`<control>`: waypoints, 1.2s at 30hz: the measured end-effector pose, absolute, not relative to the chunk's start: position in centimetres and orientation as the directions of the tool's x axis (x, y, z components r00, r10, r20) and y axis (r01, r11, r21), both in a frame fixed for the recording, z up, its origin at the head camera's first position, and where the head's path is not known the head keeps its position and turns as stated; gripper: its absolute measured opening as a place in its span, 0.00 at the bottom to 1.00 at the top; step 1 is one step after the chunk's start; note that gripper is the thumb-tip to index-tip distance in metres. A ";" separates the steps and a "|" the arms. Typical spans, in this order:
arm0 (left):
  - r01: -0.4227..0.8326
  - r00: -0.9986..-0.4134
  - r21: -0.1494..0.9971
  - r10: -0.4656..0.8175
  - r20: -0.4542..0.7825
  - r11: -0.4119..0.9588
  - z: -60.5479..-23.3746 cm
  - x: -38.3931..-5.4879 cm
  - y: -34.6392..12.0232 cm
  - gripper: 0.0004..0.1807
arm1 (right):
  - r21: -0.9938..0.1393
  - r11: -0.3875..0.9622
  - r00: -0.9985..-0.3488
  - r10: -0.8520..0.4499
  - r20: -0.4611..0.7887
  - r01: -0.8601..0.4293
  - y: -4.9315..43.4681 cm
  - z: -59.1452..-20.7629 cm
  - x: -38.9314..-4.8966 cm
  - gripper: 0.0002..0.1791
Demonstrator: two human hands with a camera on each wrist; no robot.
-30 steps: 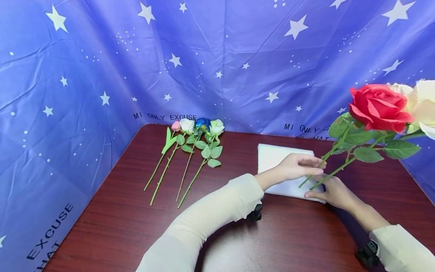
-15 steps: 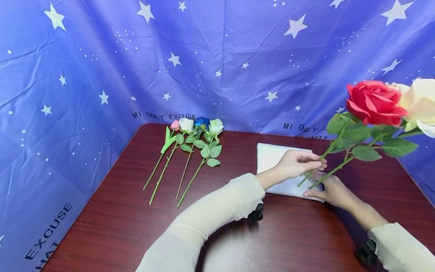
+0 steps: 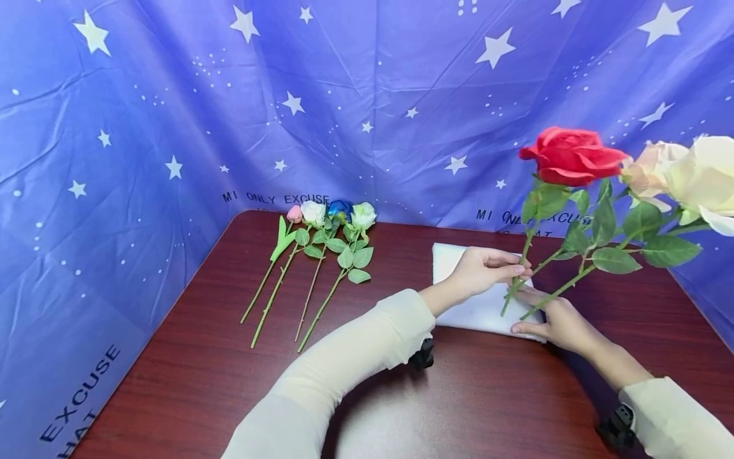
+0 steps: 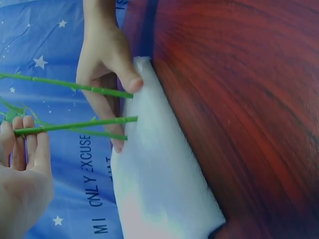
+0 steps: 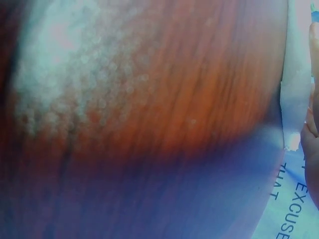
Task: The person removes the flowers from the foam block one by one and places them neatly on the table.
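My left hand pinches the thorny green stem of a red rose. The rose stands nearly upright, its lower stem over a white foam block. In the left wrist view, three stems end at the foam; whether the held stem enters it, I cannot tell. A pale pink rose and a cream rose lean right from the block. My right hand presses on the block's right end, thumb and fingers spread around the stems. In the right wrist view, the foam and hands show only at the right edge.
On the left of the dark red wooden table lie a pink tulip, a white rose, a blue rose and a greenish-white rose. A blue star-printed cloth hangs behind and along the sides.
My left hand has moved left with the red rose, whose bloom swung left and stands more upright, apart from the pale roses. My right hand stays on the foam block.
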State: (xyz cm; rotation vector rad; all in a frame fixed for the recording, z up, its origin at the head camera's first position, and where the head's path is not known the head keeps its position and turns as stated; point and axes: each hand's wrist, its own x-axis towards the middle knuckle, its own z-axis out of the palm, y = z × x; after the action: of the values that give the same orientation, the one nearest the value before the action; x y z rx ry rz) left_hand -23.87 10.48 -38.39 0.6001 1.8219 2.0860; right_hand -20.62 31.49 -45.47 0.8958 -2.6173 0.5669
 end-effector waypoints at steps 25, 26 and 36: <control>-0.060 -0.941 0.942 0.334 0.057 -0.331 -38.5 -24.3 9.5 0.12 | -0.272 0.686 -0.721 -0.536 0.439 -0.675 31.3 -45.3 -20.7 0.38; -0.067 -0.942 0.942 0.332 0.049 -0.329 -38.4 -24.3 9.4 0.12 | -0.274 0.686 -0.722 -0.535 0.438 -0.674 31.3 -45.3 -20.7 0.38; -0.133 -0.966 0.933 0.256 -0.046 -0.333 -38.1 -24.4 9.6 0.10 | -0.271 0.697 -0.732 -0.529 0.429 -0.663 31.2 -45.4 -20.6 0.38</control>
State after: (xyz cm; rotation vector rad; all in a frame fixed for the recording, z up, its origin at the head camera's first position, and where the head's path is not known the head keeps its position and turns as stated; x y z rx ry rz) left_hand -24.36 9.61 -38.11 0.1594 1.6516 2.3813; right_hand -20.62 31.23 -45.36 0.9385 -2.5894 0.5939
